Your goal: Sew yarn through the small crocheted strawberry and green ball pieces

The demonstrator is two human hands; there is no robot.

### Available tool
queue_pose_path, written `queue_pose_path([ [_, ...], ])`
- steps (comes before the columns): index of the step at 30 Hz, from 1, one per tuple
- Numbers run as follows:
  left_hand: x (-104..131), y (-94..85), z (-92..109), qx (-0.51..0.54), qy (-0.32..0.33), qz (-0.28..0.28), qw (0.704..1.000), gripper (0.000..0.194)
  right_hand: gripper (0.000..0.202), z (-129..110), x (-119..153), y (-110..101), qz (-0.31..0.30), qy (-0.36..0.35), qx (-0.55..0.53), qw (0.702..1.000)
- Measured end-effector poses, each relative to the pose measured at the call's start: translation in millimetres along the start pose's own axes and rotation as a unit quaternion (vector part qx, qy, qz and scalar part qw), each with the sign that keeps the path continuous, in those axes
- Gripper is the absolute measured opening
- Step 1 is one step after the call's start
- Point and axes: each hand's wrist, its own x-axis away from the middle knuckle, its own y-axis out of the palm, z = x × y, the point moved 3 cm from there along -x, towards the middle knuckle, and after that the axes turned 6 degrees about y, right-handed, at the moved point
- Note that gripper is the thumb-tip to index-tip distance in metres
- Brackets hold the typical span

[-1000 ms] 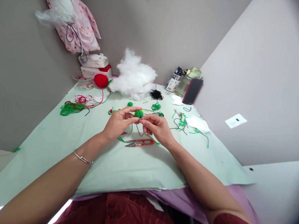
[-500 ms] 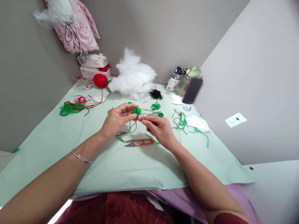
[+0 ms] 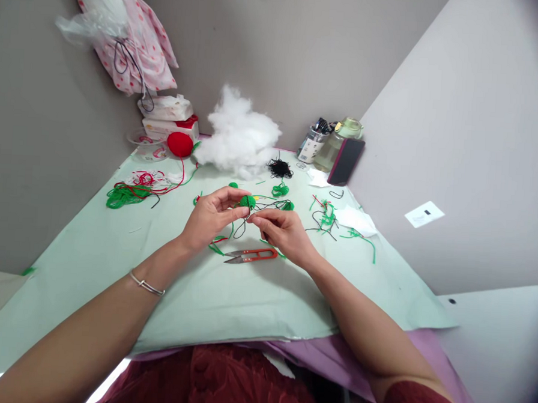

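Observation:
Between the thumb and fingers of my left hand [image 3: 214, 215] is a small green crocheted ball [image 3: 248, 201], held above the table. Black yarn [image 3: 240, 229] runs over the ball and hangs below it in a loop. Just to the right, the fingertips of my right hand [image 3: 280, 231] are pinched together at the black yarn, close to the ball; whether a needle is in the pinch is too small to tell. Thread snips [image 3: 252, 256] with an orange handle lie on the table below my hands. More green crocheted pieces [image 3: 287, 206] lie behind my fingers, partly hidden.
White stuffing [image 3: 240, 134] is heaped at the back. Red yarn [image 3: 180, 144] and a green yarn tangle [image 3: 127, 196] lie at left. Yarn scraps [image 3: 326, 216] and white paper [image 3: 356, 221] are on the right. A phone [image 3: 347, 162] leans against a bottle [image 3: 329, 152].
The green ball has turned slightly in my left fingers, and the black loop under it has shifted. My right fingertips have moved a little left. Other things stay in place.

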Motion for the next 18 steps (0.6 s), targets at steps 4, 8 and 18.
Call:
queue_pose_path([
  [4,0.3,2.0,0.2,0.007,0.003,-0.007,1.000,0.028,0.031,0.3,-0.2,3.0,0.013,-0.011,-0.021,1.000],
  [8,1.1,3.9,-1.2,0.007,0.007,-0.006,1.000,0.029,0.031,1.8,0.0,5.1,0.024,-0.016,-0.042,0.999],
  [18,2.4,6.0,-3.6,0.017,-0.004,0.008,1.000,0.025,0.035,6.8,-3.1,7.0,-0.004,-0.011,-0.079,0.997],
])
